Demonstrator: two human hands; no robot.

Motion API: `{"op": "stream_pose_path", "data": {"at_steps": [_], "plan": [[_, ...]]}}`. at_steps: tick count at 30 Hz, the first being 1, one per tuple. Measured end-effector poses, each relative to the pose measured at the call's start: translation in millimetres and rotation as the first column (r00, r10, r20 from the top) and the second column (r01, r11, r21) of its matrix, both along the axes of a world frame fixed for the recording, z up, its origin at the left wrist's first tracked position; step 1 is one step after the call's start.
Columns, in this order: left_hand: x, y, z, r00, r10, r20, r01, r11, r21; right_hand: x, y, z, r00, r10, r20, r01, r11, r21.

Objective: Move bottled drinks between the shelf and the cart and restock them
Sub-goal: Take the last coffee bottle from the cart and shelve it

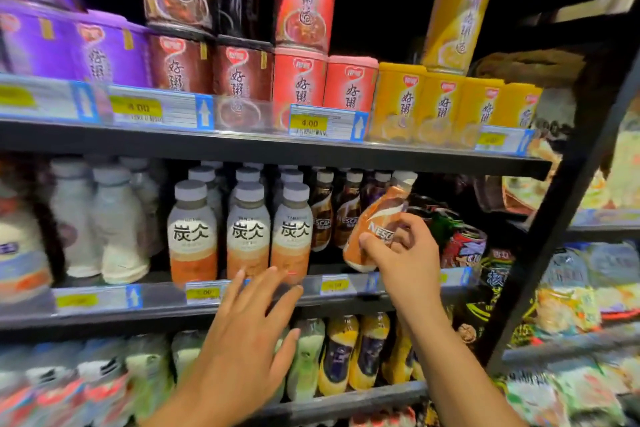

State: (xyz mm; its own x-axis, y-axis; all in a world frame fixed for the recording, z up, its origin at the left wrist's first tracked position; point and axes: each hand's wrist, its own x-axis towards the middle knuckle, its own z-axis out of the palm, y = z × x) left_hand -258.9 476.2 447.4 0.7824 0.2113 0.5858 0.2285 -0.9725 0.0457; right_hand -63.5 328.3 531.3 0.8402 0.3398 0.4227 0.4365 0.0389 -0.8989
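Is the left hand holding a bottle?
No, the left hand is open with spread fingers; only the right hand grips the orange bottle.

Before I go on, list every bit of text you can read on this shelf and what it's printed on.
"NESC": orange bottle gripped tilted by the right hand.
"NESCAF": dark coffee bottles behind it.
"炭仌": grey-capped bottles, middle shelf.
"好粥": cans, top shelf.
"4.00": price tag under the red cans.
Other price tags, barcodes and the lower-shelf labels near the left hand: too blurred.
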Motion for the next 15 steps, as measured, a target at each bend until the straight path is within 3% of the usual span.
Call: {"op": "stream_pose_path", "data": {"at_steps": [6,15], "plan": [[3,1,-1,1.0,0.004,0.024,-0.004,1.0,0.004,14,30,-2,0.99,-0.064,0.126,0.098,0.955,-0.28],[3,-2,-1,1.0,0.008,0.01,-0.007,0.999,-0.046,12,50,-5,0.979,-0.069,0.19,0.152,0.87,-0.468]]}}
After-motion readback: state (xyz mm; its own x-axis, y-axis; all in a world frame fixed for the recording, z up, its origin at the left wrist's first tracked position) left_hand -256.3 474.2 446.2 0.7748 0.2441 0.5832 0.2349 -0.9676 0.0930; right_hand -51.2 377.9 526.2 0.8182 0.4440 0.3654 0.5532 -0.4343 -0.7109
